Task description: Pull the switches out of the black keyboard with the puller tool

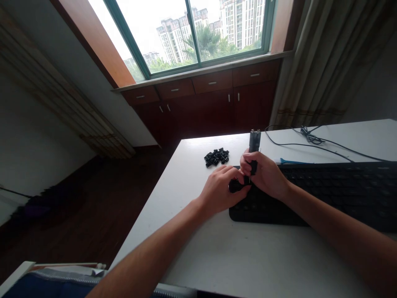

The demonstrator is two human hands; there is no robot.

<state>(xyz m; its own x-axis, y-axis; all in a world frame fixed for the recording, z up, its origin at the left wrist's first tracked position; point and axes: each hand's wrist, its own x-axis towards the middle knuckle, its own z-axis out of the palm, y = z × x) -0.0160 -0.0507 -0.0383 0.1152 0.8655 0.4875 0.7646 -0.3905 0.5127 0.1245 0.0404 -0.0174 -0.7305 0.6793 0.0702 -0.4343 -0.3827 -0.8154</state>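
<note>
A black keyboard (322,186) lies on the white table, its left end under both hands. My right hand (263,171) is closed around an upright black handheld tool (254,140) with small metal prongs at its top end. The tool's lower end is down at the keyboard's upper left corner, partly hidden by fingers. My left hand (221,186) is closed, with thumb and index finger curled together at that corner beside the tool's lower end. What lies between those fingertips is hidden. A pile of small black pieces (217,157), possibly keycaps, lies just beyond my left hand.
Behind the keyboard, a thin blue stick-like thing (291,161) lies on the white table (173,198). A black cable (313,138) loops across the table's far right. Beyond stand dark wooden cabinets (204,103) under a window. Blue fabric with a zip (58,283) is at lower left.
</note>
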